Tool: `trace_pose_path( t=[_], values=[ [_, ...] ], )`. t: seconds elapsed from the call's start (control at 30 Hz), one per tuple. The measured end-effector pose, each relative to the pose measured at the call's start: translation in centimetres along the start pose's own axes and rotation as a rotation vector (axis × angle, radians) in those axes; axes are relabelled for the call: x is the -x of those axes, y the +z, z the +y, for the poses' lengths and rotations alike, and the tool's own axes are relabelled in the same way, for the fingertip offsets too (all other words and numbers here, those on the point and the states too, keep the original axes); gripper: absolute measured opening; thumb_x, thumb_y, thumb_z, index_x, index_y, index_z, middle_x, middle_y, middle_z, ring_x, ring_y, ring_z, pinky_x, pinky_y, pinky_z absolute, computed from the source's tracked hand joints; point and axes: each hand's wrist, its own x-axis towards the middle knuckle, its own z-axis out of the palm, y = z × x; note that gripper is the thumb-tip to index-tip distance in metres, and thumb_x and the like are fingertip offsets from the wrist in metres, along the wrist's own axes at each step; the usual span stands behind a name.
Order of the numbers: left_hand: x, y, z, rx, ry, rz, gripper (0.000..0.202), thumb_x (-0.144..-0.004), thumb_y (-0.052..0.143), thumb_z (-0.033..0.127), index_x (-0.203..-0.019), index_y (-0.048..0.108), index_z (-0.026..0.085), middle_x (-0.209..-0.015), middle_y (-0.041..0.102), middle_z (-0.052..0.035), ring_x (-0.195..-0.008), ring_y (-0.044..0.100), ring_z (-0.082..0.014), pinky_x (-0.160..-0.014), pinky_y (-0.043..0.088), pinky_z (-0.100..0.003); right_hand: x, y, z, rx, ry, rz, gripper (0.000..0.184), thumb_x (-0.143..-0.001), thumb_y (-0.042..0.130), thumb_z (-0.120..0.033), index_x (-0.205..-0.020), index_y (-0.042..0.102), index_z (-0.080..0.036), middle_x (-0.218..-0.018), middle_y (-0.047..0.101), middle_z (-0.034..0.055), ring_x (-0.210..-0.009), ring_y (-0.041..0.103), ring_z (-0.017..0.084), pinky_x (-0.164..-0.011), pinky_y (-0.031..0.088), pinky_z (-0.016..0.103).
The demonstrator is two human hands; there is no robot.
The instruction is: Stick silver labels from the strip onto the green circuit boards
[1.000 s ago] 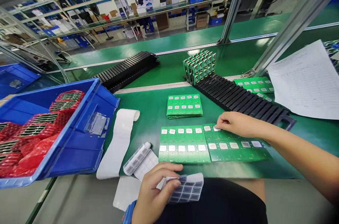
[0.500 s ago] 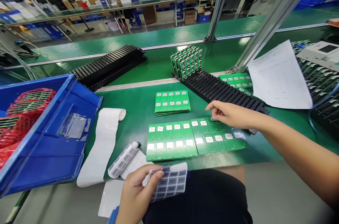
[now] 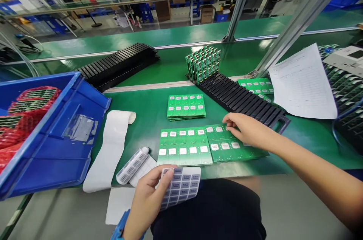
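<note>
Two green circuit board panels lie side by side near the table's front edge, the left panel (image 3: pixel 183 146) covered with small white labels and the right panel (image 3: pixel 227 145) partly labelled. My right hand (image 3: pixel 245 128) rests on the right panel with its fingers curled and fingertips pressing on the upper row. My left hand (image 3: pixel 147 194) holds a sheet of small printed labels (image 3: pixel 181 186) below the table edge, thumb on the sheet.
A stack of labelled panels (image 3: pixel 185 106) lies behind. Black slotted racks (image 3: pixel 244 101) (image 3: pixel 119 66) hold upright boards (image 3: pixel 202 63). A blue bin (image 3: pixel 56 138) with red-wrapped parts stands left, beside a backing strip (image 3: pixel 112 145), label roll (image 3: pixel 132 165), and paper sheet (image 3: pixel 303 83).
My right hand has shifted along the top row of the right panel, fingertips pressing down. My left hand with the label sheet stays low. The view has panned slightly.
</note>
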Motion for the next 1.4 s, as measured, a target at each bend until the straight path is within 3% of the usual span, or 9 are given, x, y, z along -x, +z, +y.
trace_pose_path(
  t=[0.1,0.17,0.33,0.5,0.67,0.77,0.93,1.1,1.4],
  values=[
    [-0.4,-0.2,-0.1,0.024,-0.027,-0.182,0.042,-0.087,0.045,0.045,-0.106,0.059,0.010,-0.101,0.059,-0.0056,-0.092,0.055,-0.0121,-0.078,0.042,-0.017,1.0,0.7,-2.6,0.218,-0.092,0.344,0.015,-0.083,0.048,-0.015,-0.097,0.050,-0.011,-0.124,0.036,0.0134,-0.103,0.045,0.022,-0.085,0.040,0.035],
    [-0.6,-0.3,-0.3,0.018,0.000,-0.267,0.042,-0.089,0.040,0.045,-0.107,0.057,0.010,-0.097,0.059,-0.0054,-0.089,0.055,-0.0119,-0.076,0.042,-0.018,1.3,1.1,-5.2,0.085,-0.123,0.448,0.012,-0.085,0.050,-0.019,-0.095,0.051,-0.012,-0.121,0.039,0.0129,-0.111,0.041,0.021,-0.090,0.037,0.033],
    [-0.6,0.1,-0.4,-0.098,0.194,-0.186,0.037,-0.092,0.036,0.038,-0.077,0.054,0.009,-0.069,0.049,-0.0024,-0.065,0.043,-0.0079,-0.060,0.035,-0.018,0.5,2.4,-11.7,-0.548,-0.215,0.056,0.013,-0.087,0.052,-0.030,-0.098,0.056,-0.025,-0.103,0.051,-0.0010,-0.097,0.047,0.009,-0.084,0.040,0.023],
    [-0.2,0.0,-0.7,-0.187,0.287,-0.154,0.033,-0.092,0.038,0.033,-0.077,0.056,0.010,-0.065,0.049,-0.0016,-0.060,0.042,-0.0066,-0.056,0.034,-0.016,-0.6,3.5,-14.7,-0.913,0.007,-0.236,0.019,-0.080,0.057,-0.035,-0.080,0.060,-0.016,-0.078,0.054,0.0008,-0.073,0.049,0.010,-0.066,0.041,0.022],
    [-0.4,-0.8,-1.7,-0.403,0.437,-0.021,0.035,-0.090,0.040,0.029,-0.063,0.054,0.010,-0.054,0.046,-0.0005,-0.051,0.041,-0.0056,-0.050,0.033,-0.013,-0.6,0.9,-10.5,-1.003,0.112,-0.182,0.025,-0.081,0.056,-0.037,-0.081,0.058,-0.012,-0.075,0.055,0.0029,-0.067,0.047,0.010,-0.060,0.038,0.022],
    [-0.6,-1.2,-1.9,-0.417,0.431,0.010,0.034,-0.088,0.043,0.034,-0.069,0.060,0.012,-0.059,0.053,-0.0001,-0.054,0.048,-0.0065,-0.050,0.036,-0.012,-0.2,-2.6,-4.5,-0.601,0.195,-0.081,0.025,-0.082,0.053,-0.037,-0.082,0.058,-0.013,-0.084,0.057,0.0030,-0.076,0.051,0.012,-0.068,0.039,0.024],
    [-0.8,-0.9,-1.6,-0.314,0.277,0.170,0.037,-0.084,0.047,0.045,-0.084,0.068,0.015,-0.082,0.062,-0.0022,-0.075,0.056,-0.0113,-0.067,0.042,-0.014,0.0,-5.3,2.8,-0.348,0.349,-0.365,0.018,-0.081,0.051,-0.028,-0.083,0.058,-0.012,-0.081,0.056,0.0026,-0.072,0.048,0.011,-0.062,0.036,0.022],
    [-1.7,-1.4,-2.3,-0.494,0.426,0.007,0.034,-0.089,0.042,0.038,-0.094,0.068,0.015,-0.097,0.063,-0.0046,-0.087,0.059,-0.0105,-0.075,0.044,-0.011,-0.4,-3.8,3.4,-0.286,0.346,-0.371,0.018,-0.079,0.049,-0.025,-0.085,0.060,-0.013,-0.081,0.057,0.0025,-0.071,0.049,0.012,-0.060,0.035,0.024],
    [-1.1,-1.5,-2.1,-0.387,0.314,0.091,0.037,-0.086,0.045,0.044,-0.090,0.069,0.016,-0.095,0.063,-0.0037,-0.089,0.058,-0.0117,-0.076,0.043,-0.012,-0.4,-3.5,3.7,-0.229,0.346,-0.332,0.023,-0.081,0.048,-0.031,-0.088,0.062,-0.014,-0.081,0.060,0.0022,-0.070,0.052,0.013,-0.058,0.036,0.025]
  ],
)
